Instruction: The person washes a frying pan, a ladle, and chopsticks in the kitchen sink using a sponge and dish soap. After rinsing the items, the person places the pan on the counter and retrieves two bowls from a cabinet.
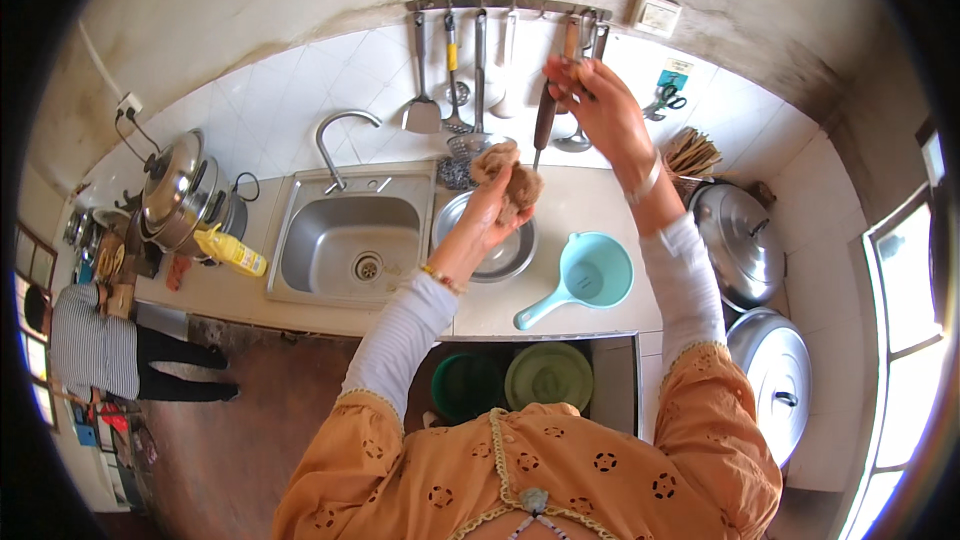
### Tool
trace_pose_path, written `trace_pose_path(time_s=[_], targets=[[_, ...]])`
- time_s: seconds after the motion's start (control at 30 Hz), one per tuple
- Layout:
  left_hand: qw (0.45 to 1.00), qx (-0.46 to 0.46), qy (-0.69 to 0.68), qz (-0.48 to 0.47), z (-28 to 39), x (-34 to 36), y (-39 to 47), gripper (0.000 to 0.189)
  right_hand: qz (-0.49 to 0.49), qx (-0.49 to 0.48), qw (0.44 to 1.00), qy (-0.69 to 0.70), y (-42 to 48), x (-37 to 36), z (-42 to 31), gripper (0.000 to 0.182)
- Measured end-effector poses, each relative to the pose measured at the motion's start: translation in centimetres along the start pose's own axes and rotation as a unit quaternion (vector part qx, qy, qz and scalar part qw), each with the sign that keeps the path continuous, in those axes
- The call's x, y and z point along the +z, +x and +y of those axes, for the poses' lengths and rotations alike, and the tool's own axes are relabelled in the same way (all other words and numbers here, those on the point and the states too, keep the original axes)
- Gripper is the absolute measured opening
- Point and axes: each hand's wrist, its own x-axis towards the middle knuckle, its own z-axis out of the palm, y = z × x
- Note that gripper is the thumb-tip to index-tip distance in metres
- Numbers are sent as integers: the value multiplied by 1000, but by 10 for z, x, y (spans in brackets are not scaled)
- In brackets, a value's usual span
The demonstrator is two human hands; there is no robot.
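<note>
My left hand holds a bunched brown cloth above a round metal basin. Just behind the cloth, the thin metal shaft of a utensil with a dark brown handle runs down; its head is hidden. My right hand is raised beside the upper end of that handle, fingers curled; whether they grip it is unclear. A light blue plastic dipper lies on the counter, right of the basin. To the basin's left is a stainless steel sink.
Spatulas, ladles and a skimmer hang from a wall rail. A yellow bottle and stacked pots are at left. Large lidded pots line the right. Under the counter are green basins. Another person stands far left.
</note>
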Motion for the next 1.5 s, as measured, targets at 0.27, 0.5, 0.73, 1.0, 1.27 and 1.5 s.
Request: trace_pose_path(time_s=[0.27, 0.5, 0.73, 1.0, 1.27, 1.5], targets=[[988, 83, 39, -122, -47, -87, -111, 20, 69, 8, 993, -93, 75, -84, 28, 24], [902, 71, -40, 425, -80, -119, -305, 14, 179, -24, 951, -250, 120, -104, 32, 28], [874, 148, -115, 448, -153, -163, -412, 15, 245, 5, 707, -664, 212, -114, 68, 32], [728, 180, -124, 650, -178, -93, -472, 17, -7, -68, 335, -940, 240, -206, 184, 30], [858, 34, 133, 494, -89, -97, -369, 17, 114, -102, 892, -427, 176, -333, 124, 22], [784, -75, 584, 196, -66, -196, -247, 31, 44, 110, 945, -306, -1, -160, 154, 22]])
